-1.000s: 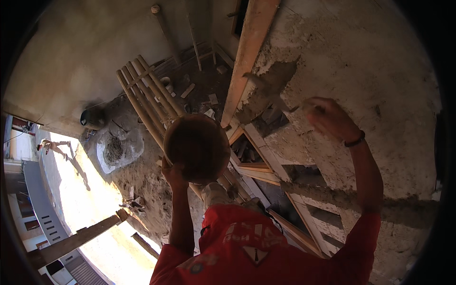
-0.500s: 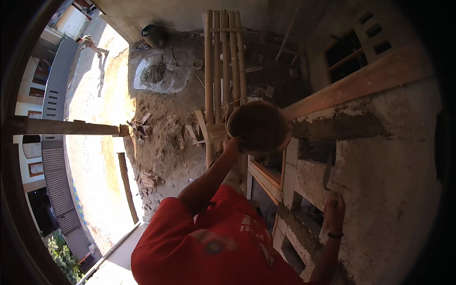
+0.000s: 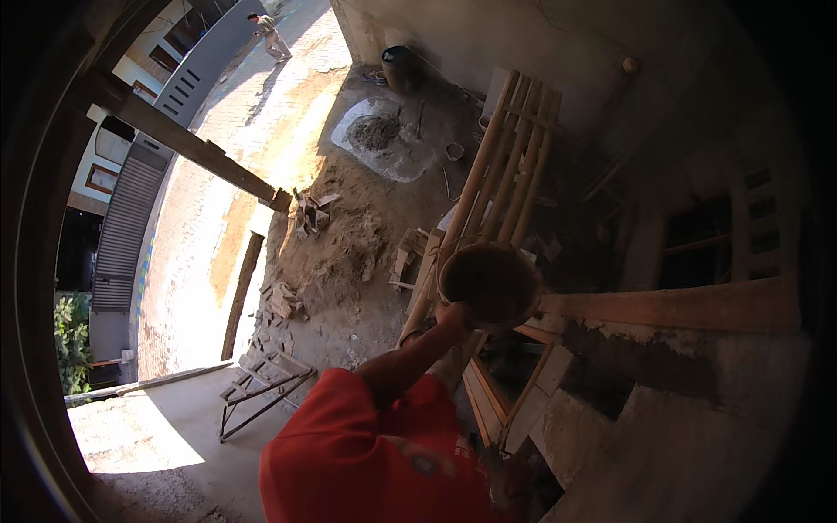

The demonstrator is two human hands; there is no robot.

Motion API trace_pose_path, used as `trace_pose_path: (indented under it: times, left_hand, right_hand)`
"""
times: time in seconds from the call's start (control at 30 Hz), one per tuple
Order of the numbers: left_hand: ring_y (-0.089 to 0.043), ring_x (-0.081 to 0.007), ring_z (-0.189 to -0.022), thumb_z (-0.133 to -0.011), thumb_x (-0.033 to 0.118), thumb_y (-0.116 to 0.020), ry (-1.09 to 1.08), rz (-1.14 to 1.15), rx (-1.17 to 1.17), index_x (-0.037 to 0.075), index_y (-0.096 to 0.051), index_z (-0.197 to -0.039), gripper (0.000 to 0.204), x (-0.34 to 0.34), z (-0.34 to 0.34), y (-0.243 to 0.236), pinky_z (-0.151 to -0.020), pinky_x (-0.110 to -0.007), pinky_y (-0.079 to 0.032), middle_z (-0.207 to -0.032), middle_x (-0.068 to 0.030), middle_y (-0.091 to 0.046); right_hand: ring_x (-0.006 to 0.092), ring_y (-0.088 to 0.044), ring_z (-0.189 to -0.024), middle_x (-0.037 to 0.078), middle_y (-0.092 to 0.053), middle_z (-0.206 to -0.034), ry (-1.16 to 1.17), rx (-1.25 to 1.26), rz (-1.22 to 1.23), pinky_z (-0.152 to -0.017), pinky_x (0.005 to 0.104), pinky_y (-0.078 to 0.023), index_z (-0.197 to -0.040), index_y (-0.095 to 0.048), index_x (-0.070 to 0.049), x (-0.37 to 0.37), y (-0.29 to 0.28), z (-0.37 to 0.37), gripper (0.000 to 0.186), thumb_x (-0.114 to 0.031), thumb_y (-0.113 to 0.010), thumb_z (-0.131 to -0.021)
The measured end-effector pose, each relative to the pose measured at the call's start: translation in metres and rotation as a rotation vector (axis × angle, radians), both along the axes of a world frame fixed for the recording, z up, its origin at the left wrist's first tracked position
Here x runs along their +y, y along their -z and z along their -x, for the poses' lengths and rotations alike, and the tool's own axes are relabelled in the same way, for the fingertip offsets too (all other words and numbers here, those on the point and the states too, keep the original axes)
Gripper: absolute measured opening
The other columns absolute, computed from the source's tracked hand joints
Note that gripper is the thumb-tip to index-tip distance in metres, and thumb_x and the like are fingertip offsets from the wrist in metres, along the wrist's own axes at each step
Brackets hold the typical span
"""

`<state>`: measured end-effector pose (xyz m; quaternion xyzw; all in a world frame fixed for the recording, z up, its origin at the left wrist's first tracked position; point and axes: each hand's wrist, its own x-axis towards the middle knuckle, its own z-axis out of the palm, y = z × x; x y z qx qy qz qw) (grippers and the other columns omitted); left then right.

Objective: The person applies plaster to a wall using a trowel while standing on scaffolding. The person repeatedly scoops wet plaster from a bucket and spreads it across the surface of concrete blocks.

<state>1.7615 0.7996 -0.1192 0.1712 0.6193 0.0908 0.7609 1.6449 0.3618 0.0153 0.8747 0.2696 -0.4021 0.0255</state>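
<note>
A round bucket (image 3: 501,277), its inside dark, sits at the near end of the bamboo poles (image 3: 504,166). My left hand (image 3: 453,321) is closed on the bucket's near-left rim, with the arm stretched forward. What lies inside the bucket is too dark to tell. Low beside my red shirt, a dim, smeared shape seems to be my right hand (image 3: 514,481); its fingers and anything in them cannot be made out. Close on that side is the masonry wall (image 3: 649,436), with patches of rough mortar and dark openings.
A wooden beam (image 3: 663,305) runs along the right. Below lie a mortar heap (image 3: 373,131), a sand pile (image 3: 349,244), broken pieces (image 3: 286,301) and a dark drum (image 3: 399,70). A trestle (image 3: 266,388) stands lower left. Another person (image 3: 270,37) is on the sunlit paving.
The view has turned, so the scene appears tilted. My right hand, earlier at the wall with a trowel, has come down beside my body. My left hand keeps the bucket rim.
</note>
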Motion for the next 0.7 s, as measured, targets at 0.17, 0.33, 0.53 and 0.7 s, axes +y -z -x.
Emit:
trace_pose_path:
  times: [0.17,0.33,0.53,0.7]
  left_hand:
    - [-0.065,-0.0299,-0.065,-0.082,-0.001,-0.061,-0.26,-0.194,-0.077,-0.005,-0.057,-0.103,0.022,0.095,-0.032,-0.019,-0.052,-0.046,-0.056,-0.079,-0.0165,-0.06]
    - [-0.06,-0.0322,-0.101,-0.092,0.029,-0.065,-0.191,-0.397,-0.428,0.005,-0.053,-0.128,0.045,0.221,-0.052,-0.042,-0.086,-0.049,-0.056,-0.112,-0.015,-0.058]
    - [-0.054,-0.04,-0.113,-0.089,0.028,-0.072,0.11,-0.53,-0.234,0.017,-0.012,-0.158,0.092,0.223,-0.114,-0.131,-0.091,-0.053,-0.048,-0.147,-0.0175,-0.038]
    - [-0.063,-0.0241,-0.103,-0.09,0.023,-0.07,0.865,-0.668,-0.162,0.005,-0.034,-0.151,0.073,0.178,-0.02,-0.016,-0.084,-0.037,-0.05,-0.124,-0.0143,-0.061]
  right_hand:
    - [0.0292,-0.063,-0.098,0.015,-0.065,-0.103,0.047,0.038,0.022,-0.084,0.0408,-0.05,-0.118,-0.061,-0.002,0.008,0.017,-0.017,0.033,-0.021,-0.061,-0.091]
    - [0.0289,-0.061,-0.104,0.015,-0.064,-0.107,-0.021,0.04,-0.007,-0.089,0.0416,-0.048,-0.116,-0.062,-0.003,0.011,0.027,-0.031,0.033,-0.022,-0.064,-0.089]
    - [0.0285,-0.059,-0.111,0.014,-0.063,-0.111,-0.295,-0.13,-0.011,-0.095,0.0425,-0.046,-0.113,-0.064,-0.003,-0.021,0.043,-0.019,0.034,-0.022,-0.066,-0.085]
    - [0.0291,-0.056,-0.118,0.014,-0.062,-0.116,-0.364,-0.157,0.029,-0.101,0.0452,-0.044,-0.111,-0.065,-0.005,-0.036,0.085,-0.003,0.035,-0.024,-0.068,-0.082]
